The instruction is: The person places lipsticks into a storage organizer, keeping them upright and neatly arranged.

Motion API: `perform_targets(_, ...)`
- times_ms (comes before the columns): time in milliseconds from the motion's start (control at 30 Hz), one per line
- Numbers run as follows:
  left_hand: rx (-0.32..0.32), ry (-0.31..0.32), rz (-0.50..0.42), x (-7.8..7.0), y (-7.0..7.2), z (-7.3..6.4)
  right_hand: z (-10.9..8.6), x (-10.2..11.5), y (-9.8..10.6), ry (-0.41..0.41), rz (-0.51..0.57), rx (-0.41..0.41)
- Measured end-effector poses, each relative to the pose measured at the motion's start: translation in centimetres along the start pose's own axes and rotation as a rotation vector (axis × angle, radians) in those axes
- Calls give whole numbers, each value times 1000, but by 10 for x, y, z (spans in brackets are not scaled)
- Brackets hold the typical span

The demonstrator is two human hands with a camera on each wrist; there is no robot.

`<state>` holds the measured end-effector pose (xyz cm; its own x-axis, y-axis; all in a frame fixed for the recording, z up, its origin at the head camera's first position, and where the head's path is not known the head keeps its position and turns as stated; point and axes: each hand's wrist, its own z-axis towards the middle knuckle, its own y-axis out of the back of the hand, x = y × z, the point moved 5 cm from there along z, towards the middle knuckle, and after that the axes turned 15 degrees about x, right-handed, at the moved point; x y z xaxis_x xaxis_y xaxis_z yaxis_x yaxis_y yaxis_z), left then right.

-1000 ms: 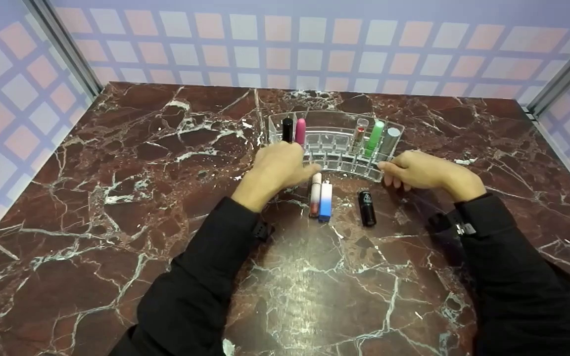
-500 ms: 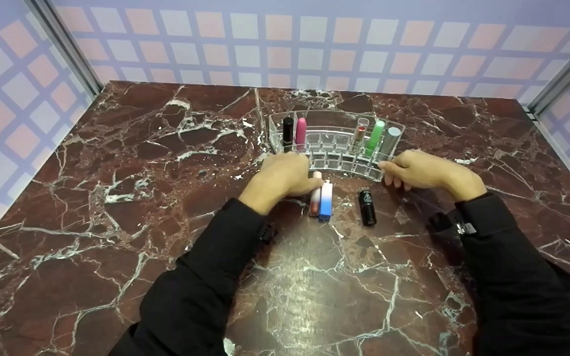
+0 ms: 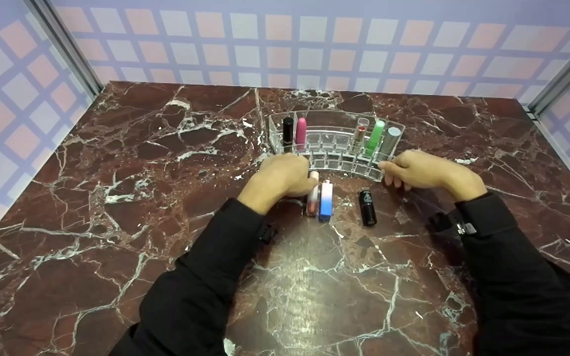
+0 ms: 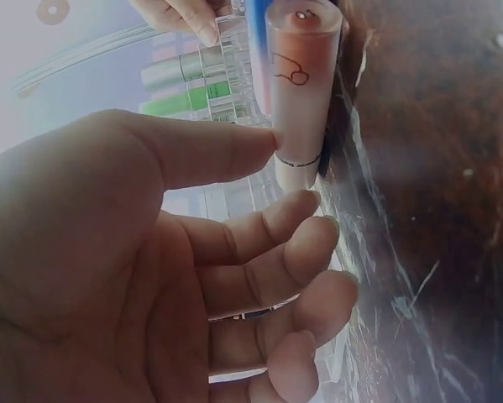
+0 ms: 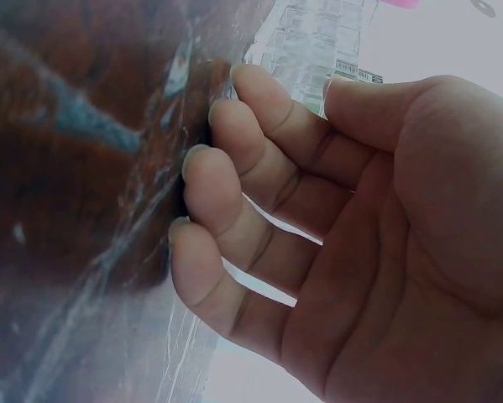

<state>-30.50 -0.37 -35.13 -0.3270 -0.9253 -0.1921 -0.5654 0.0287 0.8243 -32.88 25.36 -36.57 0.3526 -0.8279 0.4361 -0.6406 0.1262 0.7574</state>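
In the head view my left hand (image 3: 285,175) is low over the table, left of a lip gloss tube (image 3: 313,195) with a pale cap and reddish-brown contents. The left wrist view has my thumb tip against this tube (image 4: 301,101), while the other fingers are loosely bent below its cap end, not wrapped round it. My right hand (image 3: 418,168) is at the right front corner of a clear curved lipstick organizer (image 3: 332,160). Its thumb touches that corner, and its bent fingertips (image 5: 213,189) rest on or just over the table; the exact contact is unclear.
Beside the gloss lies a white-and-blue tube (image 3: 325,201), and a black lipstick (image 3: 367,207) lies further right. In the organizer stand a black tube (image 3: 288,131), a pink tube (image 3: 301,131), a clear-capped red lipstick (image 3: 359,134), a green tube (image 3: 375,136) and a silver-grey tube (image 3: 390,141).
My left hand has come down from the organizer's front left to the lip gloss tube. The tube has shifted slightly left, away from the blue-and-white one. My right hand has stayed put.
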Motion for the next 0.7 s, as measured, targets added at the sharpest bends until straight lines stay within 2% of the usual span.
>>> perform_targets(300, 89, 25, -21, 2, -2, 0, 0, 0, 0, 2, -16, 2)
perform_targets(700, 89, 68, -15, 11, 0, -1, 0, 0, 0, -7, 4, 6)
